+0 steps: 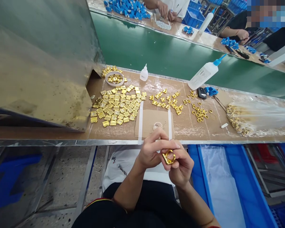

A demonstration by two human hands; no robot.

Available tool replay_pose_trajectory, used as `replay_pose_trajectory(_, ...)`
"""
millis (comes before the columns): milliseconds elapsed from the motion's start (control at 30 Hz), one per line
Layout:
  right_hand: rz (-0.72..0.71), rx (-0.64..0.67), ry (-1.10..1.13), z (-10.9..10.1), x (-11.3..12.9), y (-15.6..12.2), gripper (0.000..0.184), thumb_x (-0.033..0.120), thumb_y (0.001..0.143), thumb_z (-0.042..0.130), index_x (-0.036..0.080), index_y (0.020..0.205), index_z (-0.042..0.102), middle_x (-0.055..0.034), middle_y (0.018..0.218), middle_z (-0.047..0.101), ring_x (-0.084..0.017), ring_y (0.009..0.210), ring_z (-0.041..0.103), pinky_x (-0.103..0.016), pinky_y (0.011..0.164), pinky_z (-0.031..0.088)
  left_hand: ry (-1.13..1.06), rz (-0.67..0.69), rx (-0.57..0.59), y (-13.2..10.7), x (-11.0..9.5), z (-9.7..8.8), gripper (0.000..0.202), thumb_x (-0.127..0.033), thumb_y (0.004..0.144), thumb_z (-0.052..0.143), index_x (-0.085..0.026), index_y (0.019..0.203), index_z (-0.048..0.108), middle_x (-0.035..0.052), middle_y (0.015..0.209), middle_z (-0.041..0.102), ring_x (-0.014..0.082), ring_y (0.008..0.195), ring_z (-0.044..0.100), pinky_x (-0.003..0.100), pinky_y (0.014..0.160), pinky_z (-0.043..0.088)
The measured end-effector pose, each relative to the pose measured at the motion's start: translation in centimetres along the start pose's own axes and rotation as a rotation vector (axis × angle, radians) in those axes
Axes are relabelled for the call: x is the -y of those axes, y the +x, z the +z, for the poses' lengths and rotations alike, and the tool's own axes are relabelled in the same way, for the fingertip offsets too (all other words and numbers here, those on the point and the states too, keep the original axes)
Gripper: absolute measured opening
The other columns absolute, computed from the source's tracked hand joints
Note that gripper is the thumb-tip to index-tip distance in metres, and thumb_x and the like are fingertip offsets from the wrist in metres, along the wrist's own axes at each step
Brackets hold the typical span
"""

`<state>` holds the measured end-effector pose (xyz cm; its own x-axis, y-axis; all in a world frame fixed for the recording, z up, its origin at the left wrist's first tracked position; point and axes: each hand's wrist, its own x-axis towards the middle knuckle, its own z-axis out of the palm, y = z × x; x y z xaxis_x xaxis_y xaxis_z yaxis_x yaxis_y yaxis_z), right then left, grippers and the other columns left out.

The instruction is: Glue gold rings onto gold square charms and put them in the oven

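Note:
Both my hands meet in front of the bench edge around a shiny gold ring with a flat square piece (169, 157). My left hand (153, 148) pinches it from the left, fingers closed. From the right, my right hand (181, 163) grips it too, thumb and fingers closed. Just beyond them lies a cardboard pad (152, 115) held by white tape strips, with a small clear ring-shaped item (157, 125) on it. Many flat gold square pieces (118, 106) spread to the left. Gold assembled pieces (167, 100) and plain gold rings (199, 113) lie behind and to the right.
A large metal housing (38, 63) blocks the left side. On the bench stand a small white dropper bottle (144, 73) and a tilted glue bottle (204, 75). A plastic bag of gold pieces (251, 118) lies right. Beyond the green belt (142, 41), other people's hands work.

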<state>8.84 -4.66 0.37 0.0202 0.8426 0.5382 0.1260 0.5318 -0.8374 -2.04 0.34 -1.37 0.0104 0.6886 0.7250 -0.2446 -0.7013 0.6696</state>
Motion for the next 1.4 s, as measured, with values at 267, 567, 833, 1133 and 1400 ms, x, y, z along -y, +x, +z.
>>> replay_pose_trajectory(267,-0.018,0.013,-0.052,-0.1,-0.4,0.0,0.028,0.050,0.105,0.054,0.027,0.092,0.064,-0.0028,0.081,0.069,-0.020,0.073,0.068,-0.034,0.063,0.054,0.004,-0.032,-0.022,-0.5,0.8,0.4,0.037,-0.058,0.093,0.067,-0.024,0.102,0.077,-0.0010,0.079,0.050,0.0127,0.069,0.048,0.027,0.060,0.042)
replay_pose_trajectory(567,-0.031,-0.031,-0.079,-0.3,-0.6,-0.3,0.029,0.049,0.104,0.056,0.026,0.089,0.064,-0.0020,0.077,0.062,-0.019,0.068,0.062,-0.033,0.059,0.051,-0.008,-0.053,-0.011,-0.6,0.9,0.6,0.033,-0.055,0.093,0.070,-0.023,0.098,0.078,-0.0011,0.077,0.051,0.0127,0.068,0.050,0.027,0.060,0.041)
replay_pose_trajectory(833,-0.014,-0.061,-0.071,-0.3,-0.3,-0.6,0.030,0.052,0.104,0.056,0.028,0.088,0.063,-0.0019,0.077,0.060,-0.019,0.067,0.059,-0.033,0.057,0.050,-0.088,-0.087,0.013,-0.3,0.4,0.7,0.030,-0.051,0.093,0.072,-0.024,0.104,0.079,-0.0004,0.077,0.054,0.0141,0.070,0.053,0.027,0.061,0.043)
replay_pose_trajectory(1133,-0.001,-0.064,-0.043,-0.1,-0.2,-0.4,0.028,0.050,0.105,0.055,0.028,0.089,0.062,-0.0002,0.074,0.059,-0.018,0.067,0.060,-0.031,0.057,0.051,-0.128,-0.095,0.031,-0.2,0.3,0.7,0.029,-0.050,0.093,0.073,-0.025,0.106,0.079,-0.0006,0.076,0.053,0.0141,0.071,0.053,0.027,0.062,0.045)
replay_pose_trajectory(1400,0.101,-0.134,-0.002,-0.2,0.0,-1.1,0.032,0.054,0.102,0.060,0.025,0.087,0.063,0.0000,0.075,0.060,-0.017,0.066,0.061,-0.030,0.060,0.053,-0.087,-0.160,0.050,-0.3,0.0,0.8,0.035,-0.053,0.088,0.076,-0.022,0.104,0.081,0.0007,0.077,0.058,0.0146,0.069,0.056,0.027,0.063,0.048)
